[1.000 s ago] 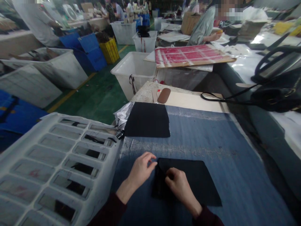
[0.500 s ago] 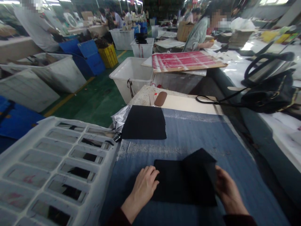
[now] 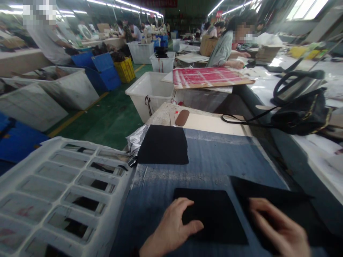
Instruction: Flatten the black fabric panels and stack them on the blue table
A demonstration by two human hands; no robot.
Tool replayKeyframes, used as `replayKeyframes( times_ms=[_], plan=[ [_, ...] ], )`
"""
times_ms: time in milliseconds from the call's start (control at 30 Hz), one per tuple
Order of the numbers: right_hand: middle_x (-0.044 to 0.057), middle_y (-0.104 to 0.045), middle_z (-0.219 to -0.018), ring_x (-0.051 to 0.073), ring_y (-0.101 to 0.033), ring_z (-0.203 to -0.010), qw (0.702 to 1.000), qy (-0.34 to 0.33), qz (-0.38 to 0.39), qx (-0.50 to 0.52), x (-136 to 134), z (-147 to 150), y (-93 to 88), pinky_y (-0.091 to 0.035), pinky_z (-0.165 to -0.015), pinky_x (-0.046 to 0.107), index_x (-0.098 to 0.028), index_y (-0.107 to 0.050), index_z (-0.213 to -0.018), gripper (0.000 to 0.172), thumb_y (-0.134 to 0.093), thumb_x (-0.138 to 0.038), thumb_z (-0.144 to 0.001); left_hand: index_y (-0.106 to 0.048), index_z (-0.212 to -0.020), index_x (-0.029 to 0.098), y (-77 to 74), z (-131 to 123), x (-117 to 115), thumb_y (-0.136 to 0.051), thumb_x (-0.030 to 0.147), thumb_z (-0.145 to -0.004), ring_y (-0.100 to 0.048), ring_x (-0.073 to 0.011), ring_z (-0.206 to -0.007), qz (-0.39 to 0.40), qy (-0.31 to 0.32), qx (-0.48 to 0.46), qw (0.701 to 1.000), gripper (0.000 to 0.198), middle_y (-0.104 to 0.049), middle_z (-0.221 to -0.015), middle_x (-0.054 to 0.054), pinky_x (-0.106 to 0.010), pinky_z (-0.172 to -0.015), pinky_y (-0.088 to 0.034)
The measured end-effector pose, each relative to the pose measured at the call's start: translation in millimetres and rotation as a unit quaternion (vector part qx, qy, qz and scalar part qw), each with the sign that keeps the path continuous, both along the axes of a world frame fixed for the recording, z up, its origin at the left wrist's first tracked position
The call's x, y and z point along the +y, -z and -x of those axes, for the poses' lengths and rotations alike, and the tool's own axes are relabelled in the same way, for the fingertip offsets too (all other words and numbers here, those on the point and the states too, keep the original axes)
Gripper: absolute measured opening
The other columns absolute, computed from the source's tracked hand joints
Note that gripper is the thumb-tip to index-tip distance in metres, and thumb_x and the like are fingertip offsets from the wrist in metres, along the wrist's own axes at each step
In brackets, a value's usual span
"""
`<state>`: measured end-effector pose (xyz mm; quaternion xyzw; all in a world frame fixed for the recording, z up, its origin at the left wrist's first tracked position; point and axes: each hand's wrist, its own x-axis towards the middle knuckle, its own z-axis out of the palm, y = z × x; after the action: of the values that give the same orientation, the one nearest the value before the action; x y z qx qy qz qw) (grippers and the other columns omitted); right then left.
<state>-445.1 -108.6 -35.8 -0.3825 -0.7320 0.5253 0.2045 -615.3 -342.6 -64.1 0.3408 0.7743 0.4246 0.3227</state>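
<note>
Flat on the blue-grey work mat (image 3: 214,153) lies a black fabric piece (image 3: 214,217), roughly rectangular. My left hand (image 3: 177,225) rests over its left edge, thumb and fingers apart. To the right, my right hand (image 3: 278,225) has its fingers closed on a second black fabric piece (image 3: 270,194), which stands partly lifted and reaches past the mat's right side. A gap of mat shows between the two pieces. Farther back on the mat lies another black fabric piece (image 3: 163,144).
A white slatted plastic crate (image 3: 72,182) stands at the left. A brown oval piece (image 3: 182,117) lies beyond the mat. On the right table is a black handbag (image 3: 300,114). A white bin (image 3: 152,89) stands ahead, beside a red-topped board (image 3: 209,76). Other people work farther off.
My right hand has moved right with the second black piece, which is now apart from the one under my left hand. My left hand has shifted right, over the fabric, its thumb spread.
</note>
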Motion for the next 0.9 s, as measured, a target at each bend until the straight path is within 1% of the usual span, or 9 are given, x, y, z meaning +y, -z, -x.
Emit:
replayKeyframes(
  times_ms=[100,167,233,333,400,567,667,767,900],
  plan=[
    [0.006,-0.063,-0.093,0.022,-0.060,-0.087,0.957,-0.247,-0.148,0.040,-73.8,42.3,18.8,-0.052,-0.073,0.033,-0.027,-0.063,-0.086,0.007,-0.057,-0.024,-0.082,-0.056,-0.119,0.023,-18.0,-6.6,6.4,-0.047,0.048,-0.091,-0.060,-0.0197,-0.097,-0.081,-0.035,-0.151,0.985,0.039,-0.065,-0.109,-0.007,-0.029,-0.082,-0.047],
    [0.008,-0.062,-0.098,0.023,-0.059,-0.092,0.925,-0.311,-0.211,0.051,-100.4,65.4,26.2,-0.051,-0.077,0.035,-0.025,-0.062,-0.090,0.015,-0.054,-0.017,-0.080,-0.062,-0.100,0.021,-18.9,-7.2,4.8,-0.040,0.045,-0.094,-0.062,-0.0177,-0.081,-0.057,-0.076,-0.126,0.987,0.033,-0.068,-0.089,-0.005,-0.025,-0.072,-0.046],
    [0.010,-0.058,-0.116,0.028,-0.052,-0.111,0.910,-0.335,-0.243,0.032,-102.6,81.8,24.7,-0.045,-0.092,0.044,-0.024,-0.059,-0.108,0.034,-0.059,-0.016,-0.075,-0.062,-0.084,0.021,-15.2,-4.0,-2.2,-0.039,0.042,-0.095,-0.062,-0.0168,-0.072,-0.018,-0.072,-0.054,0.996,0.032,-0.067,-0.077,-0.004,-0.024,-0.065,-0.043],
    [0.009,-0.055,-0.127,0.032,-0.041,-0.127,0.883,-0.429,-0.185,-0.039,-76.4,97.7,12.2,-0.022,-0.110,0.053,-0.025,-0.053,-0.125,0.065,-0.070,-0.018,-0.063,-0.062,-0.086,0.024,-14.5,7.7,-18.1,-0.040,0.037,-0.094,-0.063,-0.0170,-0.071,-0.017,0.027,0.020,0.999,0.027,-0.067,-0.077,-0.004,-0.024,-0.064,-0.040],
    [0.003,-0.065,-0.109,0.030,-0.051,-0.116,0.862,-0.486,-0.106,-0.100,-54.0,104.3,6.7,-0.021,-0.111,0.051,-0.027,-0.063,-0.111,0.054,-0.072,-0.018,-0.059,-0.063,-0.094,0.025,-20.3,19.4,-29.6,-0.039,0.037,-0.094,-0.063,-0.0164,-0.069,-0.027,0.048,0.033,0.998,0.027,-0.066,-0.076,-0.003,-0.024,-0.062,-0.040],
    [0.000,-0.066,-0.068,0.022,-0.063,-0.072,0.886,-0.419,0.091,-0.180,-17.3,113.3,22.9,-0.050,-0.072,0.031,-0.021,-0.070,-0.068,0.007,-0.072,-0.025,-0.062,-0.061,-0.090,0.027,-22.3,58.6,-57.4,-0.039,0.046,-0.092,-0.056,-0.0158,-0.059,0.004,-0.171,0.067,0.983,0.030,-0.059,-0.065,0.000,-0.024,-0.057,-0.041],
    [0.002,-0.066,-0.066,0.020,-0.063,-0.066,0.899,-0.362,0.205,-0.138,-15.8,120.8,38.9,-0.050,-0.063,0.028,-0.019,-0.070,-0.068,0.017,-0.073,-0.036,-0.065,-0.052,-0.071,0.024,-1.0,81.6,-68.8,-0.042,0.051,-0.089,-0.054,-0.0162,-0.062,0.018,-0.278,0.103,0.955,0.034,-0.055,-0.064,0.000,-0.024,-0.059,-0.042],
    [0.005,-0.069,-0.072,0.021,-0.066,-0.071,0.896,-0.314,0.310,-0.052,-23.0,132.8,55.9,-0.052,-0.071,0.031,-0.018,-0.072,-0.081,0.031,-0.073,-0.046,-0.069,-0.040,-0.061,0.023,24.6,97.3,-72.1,-0.042,0.055,-0.088,-0.047,-0.0140,-0.057,0.038,-0.311,0.135,0.940,0.042,-0.044,-0.057,0.002,-0.022,-0.055,-0.039],
    [0.006,-0.072,-0.080,0.022,-0.068,-0.075,0.886,-0.267,0.377,0.030,-23.0,156.0,80.2,-0.052,-0.074,0.031,-0.017,-0.072,-0.091,0.039,-0.071,-0.051,-0.072,-0.043,-0.063,0.021,44.3,111.7,-67.6,-0.043,0.057,-0.086,-0.046,-0.0125,-0.057,0.020,-0.331,0.140,0.933,0.043,-0.043,-0.059,0.003,-0.020,-0.054,-0.038]
  ],
)
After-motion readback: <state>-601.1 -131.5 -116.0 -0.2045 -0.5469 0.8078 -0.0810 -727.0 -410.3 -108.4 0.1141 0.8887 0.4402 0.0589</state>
